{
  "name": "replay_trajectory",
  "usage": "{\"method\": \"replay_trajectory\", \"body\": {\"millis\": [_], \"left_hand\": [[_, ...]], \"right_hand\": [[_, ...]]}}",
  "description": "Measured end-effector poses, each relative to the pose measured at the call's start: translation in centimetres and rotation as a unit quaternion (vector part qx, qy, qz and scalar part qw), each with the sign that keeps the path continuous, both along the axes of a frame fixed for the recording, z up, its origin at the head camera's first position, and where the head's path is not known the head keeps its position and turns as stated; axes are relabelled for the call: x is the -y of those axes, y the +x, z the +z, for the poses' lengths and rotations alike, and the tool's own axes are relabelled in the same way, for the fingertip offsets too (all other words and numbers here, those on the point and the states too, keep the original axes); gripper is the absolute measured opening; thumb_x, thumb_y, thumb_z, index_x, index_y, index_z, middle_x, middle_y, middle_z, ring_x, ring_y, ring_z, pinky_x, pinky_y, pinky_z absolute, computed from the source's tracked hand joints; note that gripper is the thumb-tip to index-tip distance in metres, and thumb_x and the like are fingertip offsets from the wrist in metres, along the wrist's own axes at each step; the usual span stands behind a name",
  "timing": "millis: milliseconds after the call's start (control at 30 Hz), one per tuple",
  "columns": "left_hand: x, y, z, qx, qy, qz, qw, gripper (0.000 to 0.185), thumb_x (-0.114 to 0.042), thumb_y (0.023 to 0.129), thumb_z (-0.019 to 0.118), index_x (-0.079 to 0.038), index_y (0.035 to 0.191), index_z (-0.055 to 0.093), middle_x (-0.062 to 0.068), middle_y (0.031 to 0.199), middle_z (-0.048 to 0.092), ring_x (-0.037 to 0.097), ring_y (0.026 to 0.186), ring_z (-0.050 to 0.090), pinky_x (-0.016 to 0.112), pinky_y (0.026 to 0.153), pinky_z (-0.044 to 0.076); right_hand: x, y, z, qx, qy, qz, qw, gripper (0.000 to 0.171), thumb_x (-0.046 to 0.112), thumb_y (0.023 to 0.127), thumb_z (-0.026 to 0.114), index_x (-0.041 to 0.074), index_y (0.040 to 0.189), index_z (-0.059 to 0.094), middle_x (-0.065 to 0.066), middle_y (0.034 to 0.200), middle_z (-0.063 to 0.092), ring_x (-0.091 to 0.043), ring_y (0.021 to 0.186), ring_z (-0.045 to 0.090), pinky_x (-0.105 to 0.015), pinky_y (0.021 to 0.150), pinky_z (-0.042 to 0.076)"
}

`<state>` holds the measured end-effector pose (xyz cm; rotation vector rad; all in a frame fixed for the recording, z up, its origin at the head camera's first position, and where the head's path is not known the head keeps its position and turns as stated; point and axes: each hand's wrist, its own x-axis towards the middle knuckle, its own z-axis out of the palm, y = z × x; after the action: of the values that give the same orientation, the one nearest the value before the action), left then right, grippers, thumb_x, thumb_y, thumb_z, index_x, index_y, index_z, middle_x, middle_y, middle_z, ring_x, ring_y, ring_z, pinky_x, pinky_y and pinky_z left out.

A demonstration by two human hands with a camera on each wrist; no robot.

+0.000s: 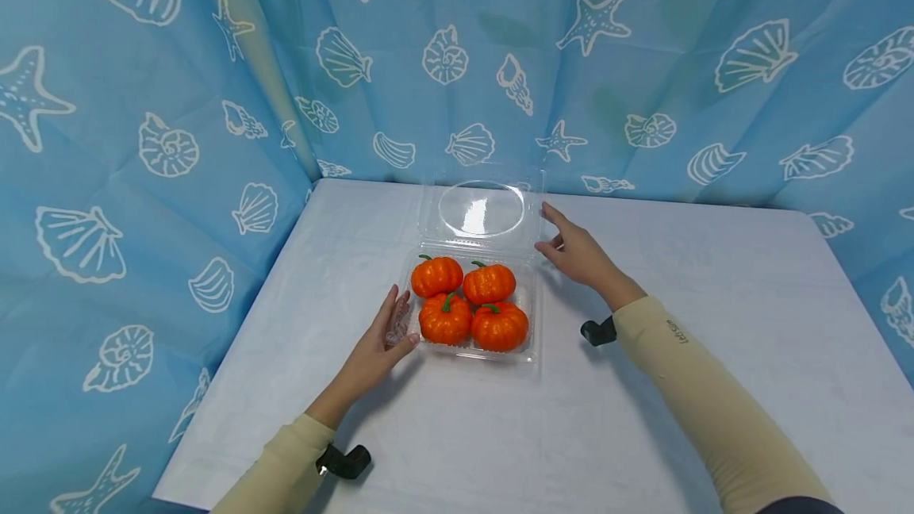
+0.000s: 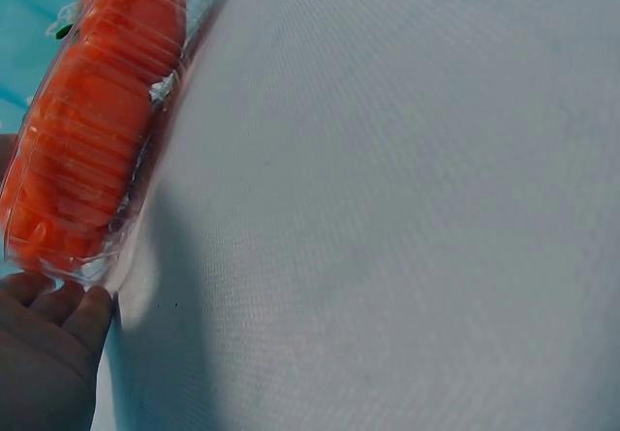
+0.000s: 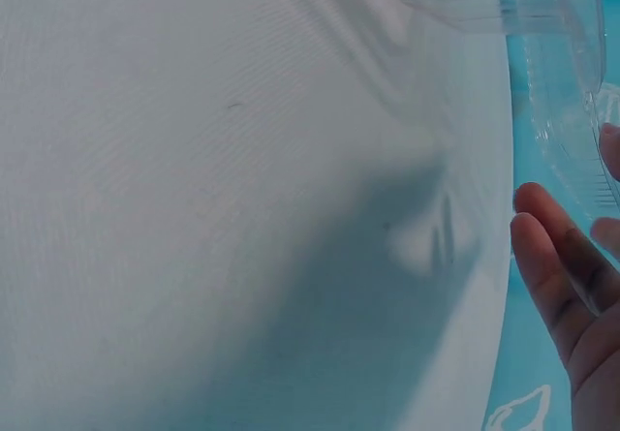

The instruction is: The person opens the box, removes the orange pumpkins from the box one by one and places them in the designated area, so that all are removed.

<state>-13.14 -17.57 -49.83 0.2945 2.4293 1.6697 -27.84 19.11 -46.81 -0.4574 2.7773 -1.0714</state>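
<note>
From the head camera we see a clear plastic clamshell box (image 1: 531,292) lying near the far middle of a white table (image 1: 714,355), its lid (image 1: 481,209) thrown back and standing open toward the curtain. Four small orange pumpkins (image 1: 467,304) with green stems sit packed two by two in the tray. Our left hand (image 1: 378,347) lies flat against the tray's left wall, fingers straight and together, thumb under the near corner; it grips nothing. Our right hand (image 1: 574,248) reaches to the lid's right edge with fingers loosely extended, touching it or just beside it (we cannot tell which). A blue curtain (image 1: 143,141) printed with shells and starfish closes in the table at the back and on both sides. Black straps sit at both wrists, over cream sleeves.

In the left wrist view the tray (image 2: 145,174) fills the upper left, the pumpkins (image 2: 97,131) a blurred orange mass behind ribbed plastic. Our fingertips (image 2: 87,310) meet its lower corner, and the hand's shadow falls on the cloth.

In the right wrist view the lid (image 3: 552,73) hangs at upper right, transparent, with the blue curtain (image 3: 528,354) showing behind it. Our fingers (image 3: 547,247) stand relaxed right by its edge, holding nothing.
</note>
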Motion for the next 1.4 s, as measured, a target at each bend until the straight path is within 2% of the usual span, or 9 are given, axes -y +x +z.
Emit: {"method": "replay_trajectory", "body": {"millis": [233,533,733,1033,1400], "left_hand": [[-0.02,0.01,0.06,-0.001,0.001,0.000,1.0000,0.090,-0.021,0.099,0.068,-0.016,0.165,0.008,0.009,0.166,0.029,0.026,0.152,0.026,0.056,0.123,0.015],[0.11,-0.12,-0.38,-0.003,-0.016,0.003,0.9999,0.090,-0.026,0.099,0.068,-0.018,0.166,0.008,0.007,0.166,0.029,0.026,0.152,0.027,0.057,0.122,0.015],[0.11,-0.20,-0.55,-0.019,-0.020,0.005,0.9996,0.091,-0.025,0.098,0.069,-0.019,0.166,0.008,0.007,0.166,0.030,0.029,0.152,0.028,0.060,0.122,0.012],[0.14,-0.20,-0.55,-0.023,-0.033,0.001,0.9992,0.094,-0.026,0.096,0.071,-0.021,0.166,0.007,0.005,0.166,0.029,0.029,0.151,0.030,0.059,0.122,0.015],[-0.02,-0.17,-0.24,-0.006,-0.040,0.003,0.9992,0.101,-0.032,0.092,0.075,-0.023,0.166,0.006,0.000,0.167,0.025,0.023,0.155,0.020,0.054,0.123,0.012]], "right_hand": [[-0.18,0.00,-0.40,0.034,0.015,-0.002,0.999,0.072,0.029,0.106,0.057,0.009,0.163,0.018,-0.012,0.164,0.034,-0.031,0.110,0.065,-0.048,0.094,0.055],[-0.34,0.11,-0.81,0.057,-0.011,0.001,0.998,0.063,0.030,0.108,0.053,0.006,0.160,0.027,-0.014,0.160,0.041,-0.030,0.110,0.067,-0.049,0.097,0.054],[-0.21,0.17,-0.91,0.071,-0.021,-0.006,0.997,0.059,0.030,0.108,0.053,0.005,0.157,0.032,-0.016,0.156,0.045,-0.031,0.112,0.067,-0.048,0.098,0.053],[0.04,0.20,-1.05,0.074,-0.009,-0.016,0.997,0.059,0.032,0.107,0.053,0.007,0.157,0.032,-0.016,0.154,0.047,-0.032,0.116,0.063,-0.048,0.098,0.054],[-0.11,0.92,-0.67,0.054,0.008,-0.025,0.998,0.059,0.029,0.105,0.057,0.006,0.155,0.036,-0.020,0.145,0.050,-0.037,0.123,0.056,-0.050,0.098,0.054]]}}
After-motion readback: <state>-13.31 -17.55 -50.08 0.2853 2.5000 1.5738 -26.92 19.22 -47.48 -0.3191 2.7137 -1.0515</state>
